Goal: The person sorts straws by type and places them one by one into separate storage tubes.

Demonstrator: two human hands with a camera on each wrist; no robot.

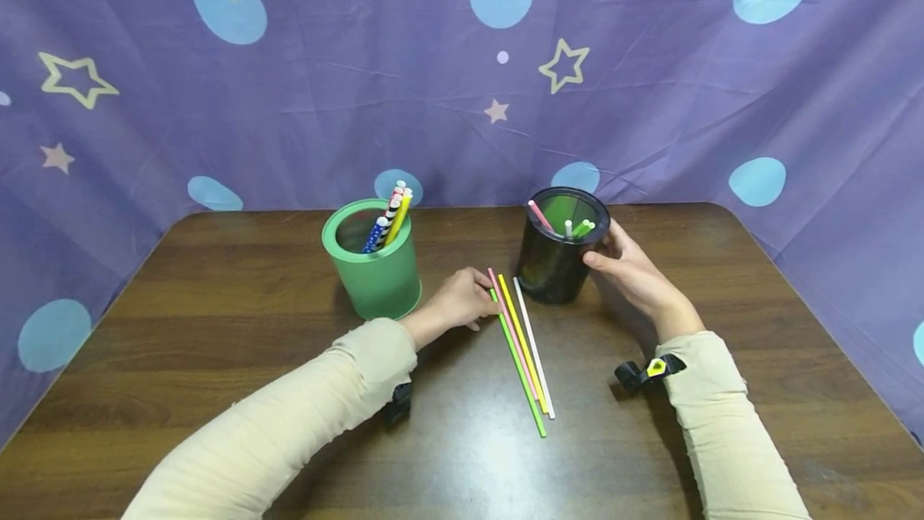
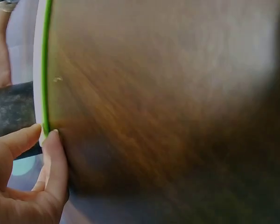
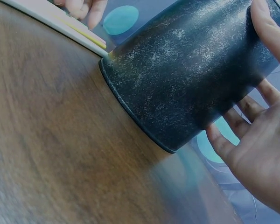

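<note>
Thumb and forefinger of my left hand (image 1: 465,299) pinch the upper end of a thin green stick (image 2: 46,70). Beside it on the table lie a pink stick (image 1: 514,335), a yellow stick (image 1: 523,343) and a white stick (image 1: 534,347), all roughly parallel. My right hand (image 1: 638,275) grips the right side of a black canister (image 3: 172,74), thumb near its rim and fingers round the far side. The canister stands upright, with several pink, white and green sticks poking through its open top.
A green canister (image 1: 378,283) stands to the left, just beyond my left wrist, with several patterned and yellow straws (image 1: 393,219) leaning in it. Behind the brown wooden table (image 1: 238,287) hangs a purple curtain (image 1: 361,62) with stars and blue dots.
</note>
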